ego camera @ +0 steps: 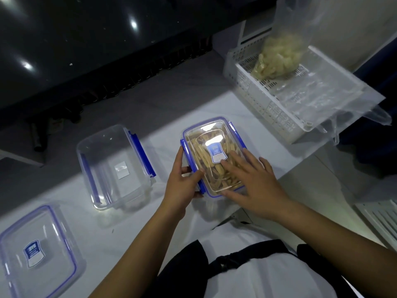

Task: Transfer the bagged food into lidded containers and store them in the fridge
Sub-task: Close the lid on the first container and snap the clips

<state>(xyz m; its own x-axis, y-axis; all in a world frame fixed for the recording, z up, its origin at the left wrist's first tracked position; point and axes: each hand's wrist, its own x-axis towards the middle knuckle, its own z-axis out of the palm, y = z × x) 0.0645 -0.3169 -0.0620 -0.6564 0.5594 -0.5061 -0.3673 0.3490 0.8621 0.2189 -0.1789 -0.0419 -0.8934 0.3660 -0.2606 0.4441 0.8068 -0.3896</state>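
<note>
Your right hand (pixel 255 186) lies flat on the lid (pixel 214 155); left hand (pixel 182 186) pinches the adjacent blue clip (pixel 200 183). Press evenly, latch fully.

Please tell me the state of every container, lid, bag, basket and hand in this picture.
Filled container: lid on.
Empty container: open, no lid.
Loose lid: flat on table.
Food bag: still full, in white basket.
Left hand: holding blue side clip.
Right hand: flat, pressing lid.
</note>
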